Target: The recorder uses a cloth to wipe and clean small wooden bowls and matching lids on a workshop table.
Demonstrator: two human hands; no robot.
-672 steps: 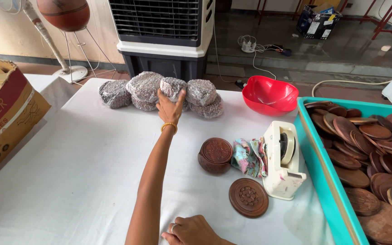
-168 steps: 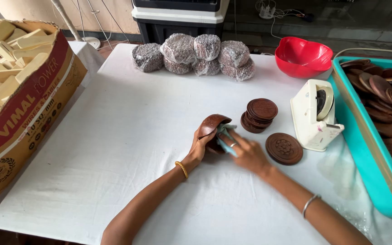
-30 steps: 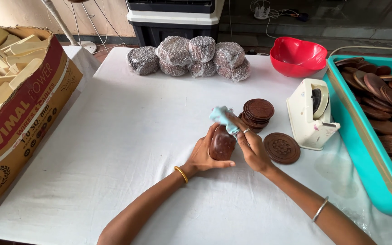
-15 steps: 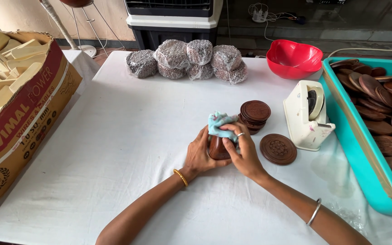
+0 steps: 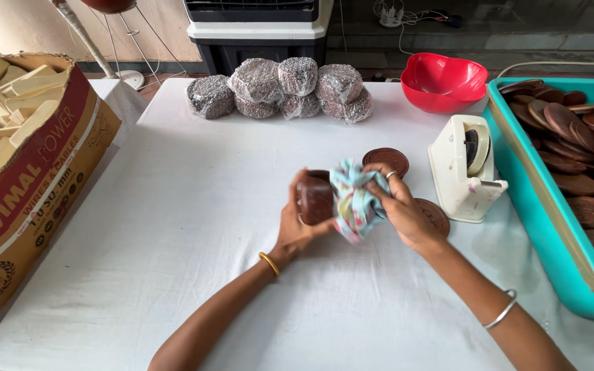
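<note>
Cloth (image 5: pixel 353 206), raised above disc a second ago, now pressed flat against face of brown wooden disc (image 5: pixel 315 199); looks like wiping stroke under way, disc not yet set down.

Left hand (image 5: pixel 297 223) grips disc upright, just above worktop (image 5: pixel 173 206) centre. Right hand (image 5: pixel 400 209) clutches bunched cloth against it.

Counts:
- one small stack of discs (image 5: pixel 386 159) behind hands, number in it unclear
- one single disc (image 5: pixel 434 214) under right wrist
- about six wrapped bundles (image 5: pixel 280 89)
- one tape dispenser (image 5: pixel 465 168)
- one red bowl (image 5: pixel 443 81)
- one teal tray (image 5: pixel 551 227), many discs

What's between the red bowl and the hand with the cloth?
A small stack of brown wooden discs lies between the red bowl and the right hand, seen from the head view.
</note>
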